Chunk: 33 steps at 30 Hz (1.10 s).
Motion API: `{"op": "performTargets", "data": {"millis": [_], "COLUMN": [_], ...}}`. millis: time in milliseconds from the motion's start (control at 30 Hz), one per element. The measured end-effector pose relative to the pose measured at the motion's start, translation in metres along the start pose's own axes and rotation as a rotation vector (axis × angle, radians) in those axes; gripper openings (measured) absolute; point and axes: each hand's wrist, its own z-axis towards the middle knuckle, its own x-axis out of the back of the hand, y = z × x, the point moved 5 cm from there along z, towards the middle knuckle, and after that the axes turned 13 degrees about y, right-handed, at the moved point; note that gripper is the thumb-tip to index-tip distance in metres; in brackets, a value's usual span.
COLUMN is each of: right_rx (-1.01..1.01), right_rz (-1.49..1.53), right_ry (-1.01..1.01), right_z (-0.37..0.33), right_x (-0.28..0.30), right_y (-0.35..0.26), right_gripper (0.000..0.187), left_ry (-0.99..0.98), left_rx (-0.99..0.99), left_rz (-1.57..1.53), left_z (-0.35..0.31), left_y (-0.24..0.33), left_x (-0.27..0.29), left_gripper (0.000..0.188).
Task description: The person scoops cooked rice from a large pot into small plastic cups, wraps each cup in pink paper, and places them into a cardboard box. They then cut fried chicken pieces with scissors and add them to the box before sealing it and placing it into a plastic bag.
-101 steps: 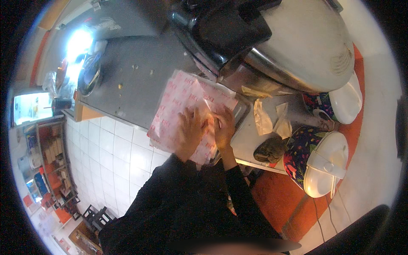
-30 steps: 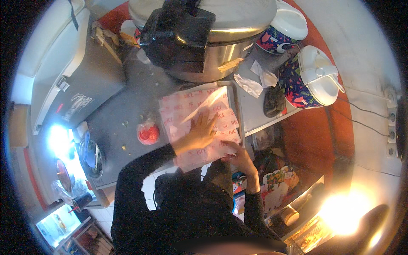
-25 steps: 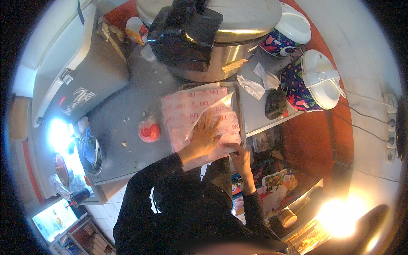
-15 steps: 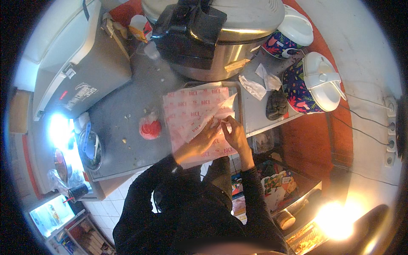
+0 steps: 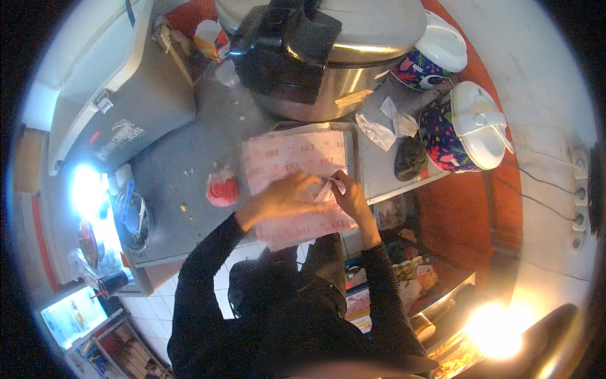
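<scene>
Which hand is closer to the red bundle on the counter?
Left. The left hand is right of the red bundle, above the printed paper; the right hand is farther right.

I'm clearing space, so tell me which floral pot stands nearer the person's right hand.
The front floral pot, beside the dark bundle; the rear floral pot stands farther from the right hand, beside the steel cooker.
</scene>
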Motion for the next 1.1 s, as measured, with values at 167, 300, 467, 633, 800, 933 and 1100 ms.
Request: {"op": "performTargets", "data": {"millis": [167,300,467,633,800,933,1100], "right_rx": [-0.079,-0.169,-0.255,-0.137,0.108,0.056,-0.21], "right_rz": [-0.062,0.065,-0.185,-0.11,-0.465,-0.536,-0.06], "right_ry": [-0.003,0.225,0.134,0.236,0.273,0.121,-0.013], "right_z": [0.002,-0.01,-0.006,-0.014,-0.007,0.016,0.011], "right_x": [0.0,-0.006,-0.016,-0.02,-0.019,-0.006,-0.016], "right_y": [0.017,0.033,0.01,0.023,0.0,-0.008,0.045], "right_gripper": [0.019,0.017,0.009,0.02,0.041,0.043,0.016], "left_ry": [-0.13,0.045,0.095,0.147,0.464,0.542,0.415], "left_rx": [0.043,0.297,0.275,0.289,0.316,0.197,0.073], "left_rz": [0.046,-0.229,-0.206,-0.131,0.278,0.497,0.683], "left_z": [0.01,0.0,-0.022,-0.03,-0.032,-0.029,-0.024], "left_y": [-0.051,-0.081,-0.072,-0.092,-0.086,-0.056,-0.046], "left_x": [-0.021,-0.001,0.001,0.007,-0.033,-0.009,-0.042], "left_gripper": [0.044,0.037,0.043,0.048,0.05,0.056,0.037]}}
